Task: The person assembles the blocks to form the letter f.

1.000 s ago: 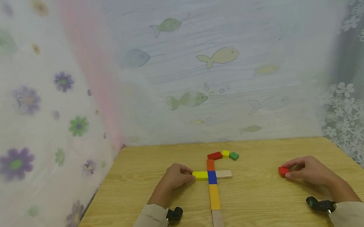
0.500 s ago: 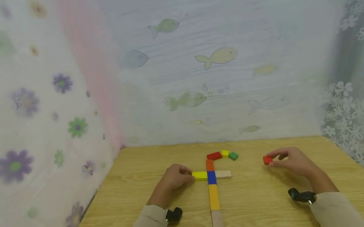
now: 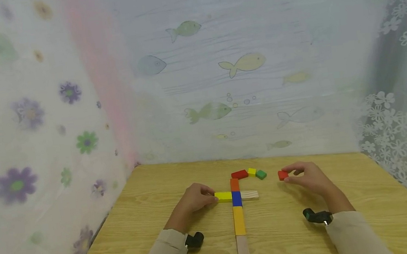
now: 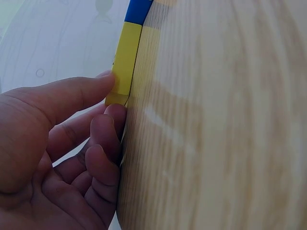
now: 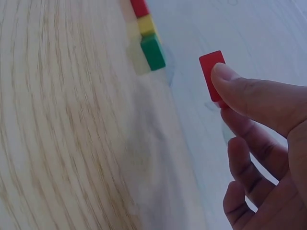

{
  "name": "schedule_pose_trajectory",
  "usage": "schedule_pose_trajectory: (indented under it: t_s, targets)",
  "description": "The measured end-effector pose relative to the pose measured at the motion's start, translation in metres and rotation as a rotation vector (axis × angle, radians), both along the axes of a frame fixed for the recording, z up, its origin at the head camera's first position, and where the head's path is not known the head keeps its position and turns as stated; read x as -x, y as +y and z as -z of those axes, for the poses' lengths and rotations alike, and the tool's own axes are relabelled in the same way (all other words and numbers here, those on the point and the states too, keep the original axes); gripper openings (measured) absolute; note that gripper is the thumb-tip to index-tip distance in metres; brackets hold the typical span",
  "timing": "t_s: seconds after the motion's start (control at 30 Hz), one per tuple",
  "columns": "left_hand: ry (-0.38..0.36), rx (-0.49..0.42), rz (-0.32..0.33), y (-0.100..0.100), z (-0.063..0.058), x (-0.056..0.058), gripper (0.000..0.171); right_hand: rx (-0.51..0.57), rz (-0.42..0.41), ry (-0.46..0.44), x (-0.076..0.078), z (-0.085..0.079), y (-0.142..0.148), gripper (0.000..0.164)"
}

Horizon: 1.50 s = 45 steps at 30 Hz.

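My left hand pinches the outer end of a yellow block lying on the table, thumb on one side in the left wrist view. That block's other end meets a blue block. Between thumb and fingers, my right hand holds a small red block above the table, right of a green block. From the green block a curve runs left through a small yellow block and a long red block to an orange block above the blue one.
Right of the blue block lies a striped natural-wood block. Below it, an amber block and a plain wooden block continue the column toward me. The wooden table ends at a fish-patterned curtain.
My right hand has carried the small red block leftward and away from me, closer to the green block. The left hand has stayed on the yellow block.
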<state>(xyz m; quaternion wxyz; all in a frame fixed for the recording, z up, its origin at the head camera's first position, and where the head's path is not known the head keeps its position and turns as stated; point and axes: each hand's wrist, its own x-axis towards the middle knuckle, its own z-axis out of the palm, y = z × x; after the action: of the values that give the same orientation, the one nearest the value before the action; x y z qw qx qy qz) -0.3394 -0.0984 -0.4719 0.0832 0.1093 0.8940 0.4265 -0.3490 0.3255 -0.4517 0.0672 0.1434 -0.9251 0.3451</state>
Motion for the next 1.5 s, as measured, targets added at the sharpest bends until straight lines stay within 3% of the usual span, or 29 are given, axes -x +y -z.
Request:
schedule_pose_trajectory:
  t_s: [0.33, 0.67, 0.93, 1.2, 1.5]
  targets:
    - [0.010, 0.010, 0.005, 0.000, 0.000, 0.002, 0.031, 0.071, 0.043, -0.018, 0.008, 0.004, -0.020, 0.042]
    - [0.004, 0.008, -0.002, 0.000, 0.004, 0.005, 0.030, 0.231, 0.101, -0.030, 0.018, 0.015, -0.029, 0.045]
    - [0.001, -0.005, 0.003, 0.003, 0.004, 0.003, 0.030, 0.339, 0.125, -0.139, 0.014, 0.026, -0.033, 0.047]
    - [0.005, 0.002, -0.002, 0.002, -0.003, 0.000, 0.030, 0.260, 0.149, -0.143, 0.014, 0.026, -0.045, 0.045]
    - [0.003, 0.012, -0.007, 0.001, -0.001, 0.000, 0.029, 0.175, 0.162, -0.169, 0.016, 0.029, -0.049, 0.040]
